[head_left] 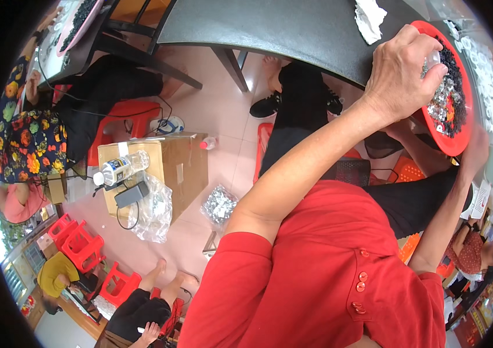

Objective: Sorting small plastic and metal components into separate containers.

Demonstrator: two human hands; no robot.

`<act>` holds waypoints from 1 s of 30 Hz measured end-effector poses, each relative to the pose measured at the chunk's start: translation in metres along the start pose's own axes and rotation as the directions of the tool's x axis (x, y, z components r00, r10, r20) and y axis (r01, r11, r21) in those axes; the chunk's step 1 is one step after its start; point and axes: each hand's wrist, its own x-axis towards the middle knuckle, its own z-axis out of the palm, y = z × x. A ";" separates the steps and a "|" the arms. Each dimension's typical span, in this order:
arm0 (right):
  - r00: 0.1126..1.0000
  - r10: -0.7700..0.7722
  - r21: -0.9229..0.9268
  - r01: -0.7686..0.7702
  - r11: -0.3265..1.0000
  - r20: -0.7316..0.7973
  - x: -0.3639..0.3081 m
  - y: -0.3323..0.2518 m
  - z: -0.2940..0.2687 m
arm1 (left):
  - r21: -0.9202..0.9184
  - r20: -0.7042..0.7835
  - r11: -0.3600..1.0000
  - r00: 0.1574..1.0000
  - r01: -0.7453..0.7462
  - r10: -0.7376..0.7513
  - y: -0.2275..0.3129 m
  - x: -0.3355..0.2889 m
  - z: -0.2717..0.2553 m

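Pink floor shows far below our dark table [293, 29], where a red tray [458, 148] hangs over the edge, full of tiny shiny and black bits [452, 101]. Our left hand [400, 72] pinches a small clear piece above the pile; our right hand [475, 152] is blurred under the rim, grip unclear. We think the bits are light, hard and slippery, best pinched by fingertips, and the tray could tip.

Cardboard box [168, 168] on floor: water bottle [120, 167] and black adapter [132, 194] on top, clear bags [156, 211] beside, red stools [81, 243] beyond.
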 end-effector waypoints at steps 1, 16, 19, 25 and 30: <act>1.000 0.000 0.001 0.000 1.000 -0.001 0.000 0.000 0.000 | 0.000 0.000 1.000 1.000 -0.001 0.001 0.000 0.000 -0.001; 1.000 0.016 0.073 -0.016 0.997 0.005 -0.005 -0.013 0.003 | -0.011 0.021 1.000 1.000 -0.003 0.003 0.001 0.000 -0.004; 1.000 0.031 0.080 -0.031 0.996 -0.003 -0.006 -0.014 -0.002 | -0.020 0.040 1.000 0.999 0.003 -0.002 0.004 0.001 -0.004; 0.999 0.047 0.061 -0.047 0.997 -0.004 -0.005 -0.017 0.000 | -0.046 0.019 0.999 1.000 -0.003 0.004 0.005 0.001 -0.004; 0.998 0.063 0.168 -0.067 0.983 0.032 -0.006 -0.023 0.001 | -0.018 0.103 1.000 0.995 0.017 -0.016 0.002 0.001 -0.005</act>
